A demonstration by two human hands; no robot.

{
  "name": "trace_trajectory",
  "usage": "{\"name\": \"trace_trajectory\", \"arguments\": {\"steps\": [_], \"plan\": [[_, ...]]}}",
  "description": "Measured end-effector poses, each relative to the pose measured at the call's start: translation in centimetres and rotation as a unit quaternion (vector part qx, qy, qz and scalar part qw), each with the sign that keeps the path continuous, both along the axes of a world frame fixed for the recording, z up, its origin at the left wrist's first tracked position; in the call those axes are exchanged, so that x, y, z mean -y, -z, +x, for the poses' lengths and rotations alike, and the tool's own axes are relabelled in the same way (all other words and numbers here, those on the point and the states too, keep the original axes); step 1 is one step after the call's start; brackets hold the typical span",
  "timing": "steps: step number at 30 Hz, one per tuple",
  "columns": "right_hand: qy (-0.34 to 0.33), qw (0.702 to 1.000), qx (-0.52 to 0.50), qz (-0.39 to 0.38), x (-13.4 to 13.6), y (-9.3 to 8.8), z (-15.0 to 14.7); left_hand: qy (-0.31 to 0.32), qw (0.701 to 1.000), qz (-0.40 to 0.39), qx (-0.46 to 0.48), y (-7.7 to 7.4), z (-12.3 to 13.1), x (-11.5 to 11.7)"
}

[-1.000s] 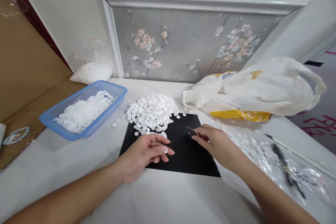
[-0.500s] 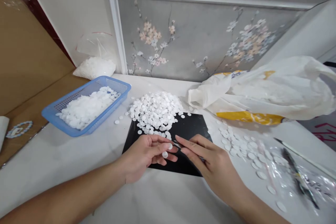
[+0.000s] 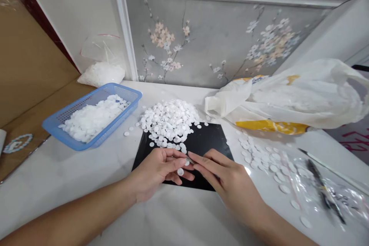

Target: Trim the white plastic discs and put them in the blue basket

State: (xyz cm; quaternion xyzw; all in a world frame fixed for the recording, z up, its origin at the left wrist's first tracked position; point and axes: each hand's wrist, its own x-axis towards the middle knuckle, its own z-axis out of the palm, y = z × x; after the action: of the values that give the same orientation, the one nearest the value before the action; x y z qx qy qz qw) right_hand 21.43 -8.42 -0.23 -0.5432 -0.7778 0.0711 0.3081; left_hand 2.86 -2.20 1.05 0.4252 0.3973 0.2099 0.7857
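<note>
My left hand [image 3: 154,169] pinches a small white disc [image 3: 187,162] between thumb and fingertips, and a second white disc [image 3: 180,172] rests against its fingers. Opposite it, my right hand [image 3: 227,173] is closed around a thin metallic tool [image 3: 189,159]; most of the tool is hidden by the fingers, so its kind is unclear. The tool's tip meets the pinched disc. Both hands are over a black sheet [image 3: 213,138] on the white tabletop. A heap of white discs [image 3: 170,119] covers the sheet's far left part.
A blue basket [image 3: 52,126] of white pieces stands left, with a clear bag of white pieces [image 3: 102,73] behind it. At right lie a white and yellow plastic bag [image 3: 288,103], scattered discs [image 3: 256,153], a dark pen-like tool [image 3: 324,188] and a clear bag [image 3: 305,188].
My right hand has moved slightly left, bringing the tool's tip to the disc in my left hand. The left hand keeps its pinch. The whole view has shifted a little.
</note>
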Motion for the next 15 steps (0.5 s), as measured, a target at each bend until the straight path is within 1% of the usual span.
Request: {"name": "trace_trajectory", "arguments": {"steps": [15], "plan": [[-0.001,1.000,0.025,0.018,0.04,0.09,0.05,0.012,1.000,0.012,0.000,0.00,0.00,0.05]]}}
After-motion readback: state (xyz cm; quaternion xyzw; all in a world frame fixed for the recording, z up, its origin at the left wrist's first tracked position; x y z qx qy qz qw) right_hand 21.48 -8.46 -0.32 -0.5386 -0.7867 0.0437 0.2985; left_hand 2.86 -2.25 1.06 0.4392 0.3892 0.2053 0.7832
